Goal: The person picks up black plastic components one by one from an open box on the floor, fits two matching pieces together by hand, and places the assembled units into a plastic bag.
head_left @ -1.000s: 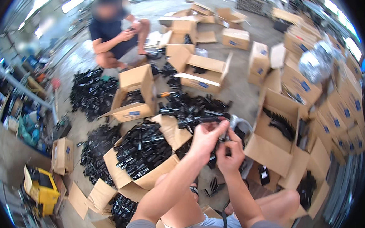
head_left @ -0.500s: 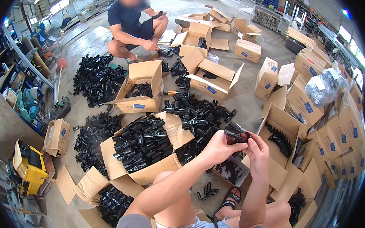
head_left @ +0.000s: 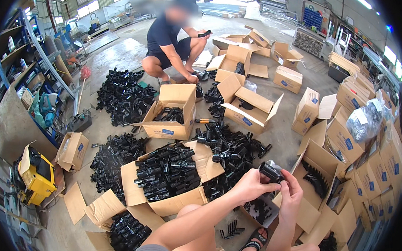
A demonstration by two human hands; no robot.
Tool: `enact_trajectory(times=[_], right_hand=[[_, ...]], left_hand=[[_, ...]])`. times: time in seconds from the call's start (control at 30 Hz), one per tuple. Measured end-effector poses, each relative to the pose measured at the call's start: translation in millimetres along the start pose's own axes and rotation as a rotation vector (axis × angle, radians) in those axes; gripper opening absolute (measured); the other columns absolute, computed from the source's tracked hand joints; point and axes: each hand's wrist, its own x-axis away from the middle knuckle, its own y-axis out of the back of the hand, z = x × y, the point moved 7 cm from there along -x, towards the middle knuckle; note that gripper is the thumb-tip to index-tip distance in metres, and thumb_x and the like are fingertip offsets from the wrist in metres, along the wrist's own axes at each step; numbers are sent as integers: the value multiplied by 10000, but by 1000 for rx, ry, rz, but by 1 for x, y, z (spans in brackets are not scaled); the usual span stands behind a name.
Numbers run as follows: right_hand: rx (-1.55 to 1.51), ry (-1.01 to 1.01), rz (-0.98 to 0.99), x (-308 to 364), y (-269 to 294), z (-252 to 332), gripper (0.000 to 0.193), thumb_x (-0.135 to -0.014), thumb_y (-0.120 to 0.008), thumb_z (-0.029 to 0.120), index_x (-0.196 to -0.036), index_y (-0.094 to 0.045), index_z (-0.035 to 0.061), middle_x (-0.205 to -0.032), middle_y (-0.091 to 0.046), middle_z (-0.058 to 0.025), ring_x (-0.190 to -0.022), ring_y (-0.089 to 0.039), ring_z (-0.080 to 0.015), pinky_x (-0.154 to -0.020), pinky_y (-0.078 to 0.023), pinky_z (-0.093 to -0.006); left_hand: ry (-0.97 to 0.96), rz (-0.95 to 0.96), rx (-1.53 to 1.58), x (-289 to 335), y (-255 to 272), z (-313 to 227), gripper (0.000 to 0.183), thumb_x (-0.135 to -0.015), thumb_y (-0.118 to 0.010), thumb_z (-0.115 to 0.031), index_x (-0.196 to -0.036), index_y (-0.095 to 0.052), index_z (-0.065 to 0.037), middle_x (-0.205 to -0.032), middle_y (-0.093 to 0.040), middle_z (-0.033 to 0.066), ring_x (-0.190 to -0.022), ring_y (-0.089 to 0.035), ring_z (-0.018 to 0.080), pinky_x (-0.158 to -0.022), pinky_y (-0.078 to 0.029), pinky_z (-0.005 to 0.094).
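Observation:
In front of me my left hand [head_left: 252, 185] is closed around a shiny black tube fitting [head_left: 270, 172], held tilted. My right hand [head_left: 291, 189] is closed on the near end of the same fitting, its thumb and fingertips pressed against it. Any small piece between those fingertips is hidden. Below my hands sits a small box [head_left: 264, 220] with many small black pieces. To the left, an open carton [head_left: 178, 201] is full of stacked black fittings, with a loose pile [head_left: 235, 151] of them just beyond.
A co-worker [head_left: 173, 44] squats at the back, holding a black part beside an open carton [head_left: 166, 130]. At right, another open carton [head_left: 302, 206] holds a row of black parts. Stacked cartons [head_left: 378, 160] line the right side. A yellow machine [head_left: 38, 181] stands far left.
The fitting has turned in my hands, so its open tube end now shows. My view has shifted, and the scene sits lower and further right. The co-worker remains squatting.

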Motion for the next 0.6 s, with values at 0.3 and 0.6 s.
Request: enact_trajectory(times=[0.3, 0.6], right_hand=[[-97, 23, 11, 1, 2, -5, 403, -966, -634, 44, -1357, -593, -48, -1239, -665, -107, -1080, -631, -155, -951, -506, -293], [-25, 0, 40, 4, 0, -1, 406, -976, -567, -16, -1378, -550, -70, -1300, -635, -134, -1165, -605, -173, -1006, -470, -305]], left_hand=[[15, 50, 118, 2, 0, -6, 284, -883, -796, -115, -1149, -739, -32, -998, -750, 13, -886, -635, 70, -797, -518, 278], [-58, 59, -68, 8, 1, -21, 276, -889, -788, -135, -1133, -733, -17, -985, -747, 21, -872, -623, 81, -783, -514, 302]])
